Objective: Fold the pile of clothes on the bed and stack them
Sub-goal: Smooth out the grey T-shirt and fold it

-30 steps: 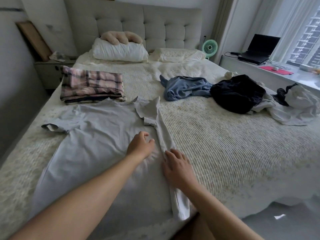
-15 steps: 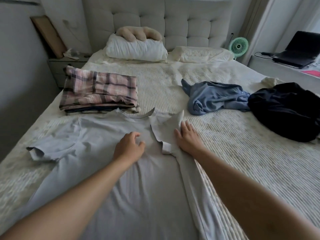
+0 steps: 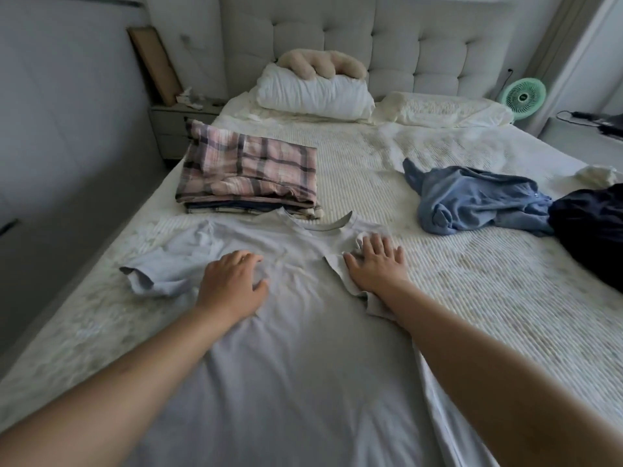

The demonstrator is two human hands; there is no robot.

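1. On the bed (image 3: 387, 315), head view: pale grey T-shirt (image 3: 286, 365) spread flat, collar toward the headboard, right side already folded inward along a lengthwise crease.
2. Left hand (image 3: 232, 284): resting palm-down on the chest of the shirt, fingers loosely bent, gripping nothing.
3. Right hand (image 3: 376, 264): flat on the folded-over right sleeve, fingers straight and spread, pressing the fold down, holding nothing.
4. Left sleeve (image 3: 158, 274): not yet folded, lying rumpled out to the side.
5. Folded stack (image 3: 249, 176), plaid piece on top: just beyond the collar, touching or nearly touching it; cannot tell which.
6. Unfolded pile: blue garment (image 3: 472, 200) and dark garment (image 3: 593, 234) to the right, well apart from the shirt.
7. Risk, fold drift: likely if the right hand lifts early; loose fabric may spring back and undo the crease.
8. Risk, trapped wrinkles: rumpled left sleeve folded in without smoothing gives an uneven bundle.
9. Risk, stack disturbance: collar close to the stack; dragging the shirt forward may push or tip it.
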